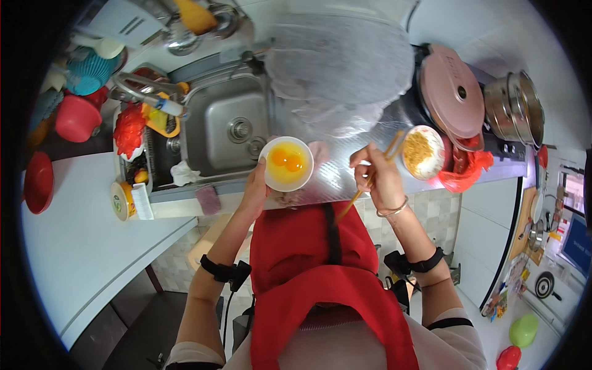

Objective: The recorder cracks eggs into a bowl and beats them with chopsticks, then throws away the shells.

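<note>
My left hand grips the rim of a white bowl, with its thumb over the edge. Two whole yolks in raw egg white lie inside it. The bowl is at the sink's right front corner. In my right hand is a pair of wooden chopsticks, slanting down toward my red apron; they are apart from the bowl. Just right of that hand, a white bowl of yellow-brown crumbs rests on the metal counter.
A stainless-steel sink with a faucet lies to the left. Translucent plastic sheeting covers the back counter. A pink lidded electric pan, a steel steamer pot and a red plastic bag stand right.
</note>
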Demonstrator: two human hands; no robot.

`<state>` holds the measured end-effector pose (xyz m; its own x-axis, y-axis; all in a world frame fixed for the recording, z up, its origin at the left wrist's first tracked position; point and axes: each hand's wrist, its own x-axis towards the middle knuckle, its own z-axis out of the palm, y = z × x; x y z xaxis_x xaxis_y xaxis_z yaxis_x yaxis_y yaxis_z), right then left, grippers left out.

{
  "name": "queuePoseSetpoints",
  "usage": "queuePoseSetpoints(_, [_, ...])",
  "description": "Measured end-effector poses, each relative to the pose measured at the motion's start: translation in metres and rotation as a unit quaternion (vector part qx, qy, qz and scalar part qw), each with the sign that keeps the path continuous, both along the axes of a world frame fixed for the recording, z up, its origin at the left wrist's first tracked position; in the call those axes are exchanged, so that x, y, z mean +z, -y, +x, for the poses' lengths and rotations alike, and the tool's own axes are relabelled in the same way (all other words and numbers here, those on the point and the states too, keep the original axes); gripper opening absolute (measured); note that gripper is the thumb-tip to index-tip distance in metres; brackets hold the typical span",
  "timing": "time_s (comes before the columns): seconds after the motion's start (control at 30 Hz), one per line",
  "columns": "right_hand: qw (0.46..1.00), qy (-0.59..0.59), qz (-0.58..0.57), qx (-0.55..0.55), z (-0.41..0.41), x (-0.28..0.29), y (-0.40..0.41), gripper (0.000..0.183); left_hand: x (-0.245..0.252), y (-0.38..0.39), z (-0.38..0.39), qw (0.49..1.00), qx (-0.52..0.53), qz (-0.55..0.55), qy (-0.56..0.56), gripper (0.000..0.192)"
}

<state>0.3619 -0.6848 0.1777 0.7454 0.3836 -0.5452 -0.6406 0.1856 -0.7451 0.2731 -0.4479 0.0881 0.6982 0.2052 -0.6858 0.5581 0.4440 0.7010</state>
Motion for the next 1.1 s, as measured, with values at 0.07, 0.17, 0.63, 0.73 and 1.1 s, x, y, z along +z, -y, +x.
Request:
queuePoseSetpoints(0.07, [0.997, 0.004, -0.067, 0.030, -0.008, -0.003, -0.052, 0.040, -0.005, -0.029, -0.008, 0.999, 0.025, -0.016, 0.014, 0.050])
queuePoseSetpoints(0.17, [0.992, -0.010, -0.122, 0.002, -0.022, -0.036, -0.133, 0.034, -0.005, -0.076, -0.013, 0.999, 0.032, -0.033, 0.025, 0.051])
queuePoseSetpoints(0.63, [0.978, -0.203, 0.048, 0.009, -0.036, -0.137, -0.321, 0.020, -0.041, -0.268, 0.015, 0.988, -0.130, 0.021, -0.085, 0.057])
queuePoseSetpoints(0.73, [0.981, -0.191, 0.019, -0.022, -0.031, -0.148, -0.334, 0.022, -0.076, -0.330, 0.048, 0.947, -0.134, 0.291, 0.020, 0.052])
queuePoseSetpoints(1.1, [0.982, -0.160, -0.046, -0.084, -0.001, -0.159, -0.368, 0.031, -0.176, -0.437, 0.128, 0.616, -0.348, 0.628, 0.324, 0.024])
